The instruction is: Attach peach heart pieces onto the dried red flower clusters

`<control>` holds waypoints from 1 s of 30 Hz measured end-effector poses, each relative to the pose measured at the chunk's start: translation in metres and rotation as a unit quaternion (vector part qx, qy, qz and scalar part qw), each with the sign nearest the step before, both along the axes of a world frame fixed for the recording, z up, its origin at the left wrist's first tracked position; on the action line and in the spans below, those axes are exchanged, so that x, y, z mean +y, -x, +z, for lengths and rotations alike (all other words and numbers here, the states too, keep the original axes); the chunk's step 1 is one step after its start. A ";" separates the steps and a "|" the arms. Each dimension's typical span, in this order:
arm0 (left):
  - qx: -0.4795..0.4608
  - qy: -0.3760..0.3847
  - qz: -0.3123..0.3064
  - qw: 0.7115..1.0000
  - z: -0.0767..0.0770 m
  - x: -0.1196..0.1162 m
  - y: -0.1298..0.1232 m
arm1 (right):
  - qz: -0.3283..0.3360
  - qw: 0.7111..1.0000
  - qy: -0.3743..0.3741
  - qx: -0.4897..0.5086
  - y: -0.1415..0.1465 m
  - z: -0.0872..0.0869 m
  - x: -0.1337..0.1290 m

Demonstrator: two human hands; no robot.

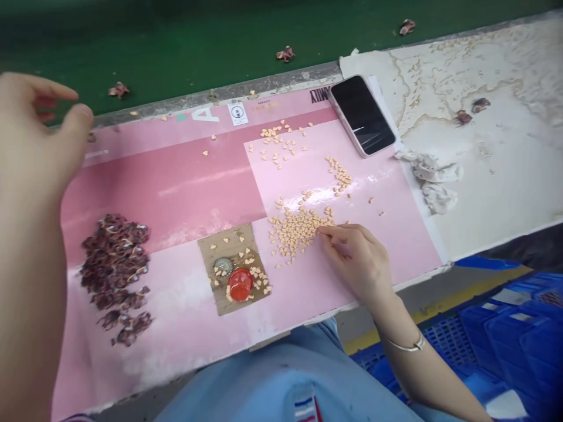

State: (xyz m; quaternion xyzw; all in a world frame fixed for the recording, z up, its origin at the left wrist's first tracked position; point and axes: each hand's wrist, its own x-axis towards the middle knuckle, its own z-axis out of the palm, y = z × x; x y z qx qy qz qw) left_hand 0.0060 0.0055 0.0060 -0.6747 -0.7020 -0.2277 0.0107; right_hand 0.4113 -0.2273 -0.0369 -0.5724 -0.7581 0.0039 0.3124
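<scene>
Right hand [354, 261] is loosely curled, fingertips [324, 230] touching the edge of a heap of tiny peach hearts [294, 231]; can't tell if it's got any. Hearts point every which way, heap runs long sideways. Left hand [35, 140] is open in the air, holding nothing, nearest some dark dried bits [114, 269].

A bare left hand [37, 132] hung raised, fingers loosely parted, a bare right hand [356, 261] lay low, fingertips [323, 230] stretched forward, right forearm [422, 360] angled upward from below.
</scene>
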 end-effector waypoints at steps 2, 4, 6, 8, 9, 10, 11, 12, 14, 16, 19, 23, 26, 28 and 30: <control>-0.002 0.028 -0.049 0.998 0.014 -0.042 0.003 | 0.002 1.000 -0.012 0.009 0.000 -0.002 -0.001; 0.005 0.070 -0.107 0.992 0.025 -0.083 0.006 | -0.002 1.000 -0.025 0.018 0.000 -0.004 -0.002; 0.015 0.099 -0.146 0.984 0.029 -0.119 0.008 | -0.005 0.999 -0.034 0.036 0.002 -0.005 -0.004; 0.030 0.114 -0.161 0.980 0.025 -0.146 0.008 | -0.002 0.998 -0.034 0.053 0.006 -0.003 -0.004; 0.037 0.113 -0.164 0.979 0.022 -0.156 0.008 | 0.000 0.998 -0.033 0.061 0.010 0.000 -0.004; 0.043 0.115 -0.170 0.978 0.018 -0.164 0.006 | 0.003 0.997 -0.033 0.066 0.015 0.003 -0.004; 0.049 0.114 -0.175 0.977 0.014 -0.169 0.005 | 0.007 0.997 -0.033 0.071 0.021 0.007 -0.004; 0.056 0.114 -0.180 0.976 0.010 -0.172 0.004 | 0.016 0.996 -0.033 0.078 0.028 0.011 -0.004; 0.069 0.109 -0.188 0.974 0.005 -0.173 0.000 | 0.046 0.994 -0.026 0.097 0.044 0.022 -0.004; 0.083 0.102 -0.195 0.972 0.003 -0.171 -0.003 | 0.089 0.989 -0.015 0.118 0.061 0.030 -0.005; 0.105 0.097 -0.203 0.969 0.002 -0.168 -0.010 | 0.154 0.979 -0.025 0.132 0.082 0.036 -0.009; 0.115 0.081 -0.200 0.970 -0.002 -0.169 -0.021 | 0.192 0.973 -0.045 0.116 0.092 0.029 -0.017; 0.103 0.060 -0.197 0.973 -0.002 -0.174 -0.026 | 0.202 0.975 -0.048 0.084 0.091 0.021 -0.024; 0.086 0.044 -0.195 0.976 0.000 -0.180 -0.027 | 0.209 0.974 -0.053 0.064 0.089 0.018 -0.026; 0.067 0.023 -0.194 0.978 0.005 -0.187 -0.026 | 0.210 0.974 -0.064 0.048 0.089 0.018 -0.026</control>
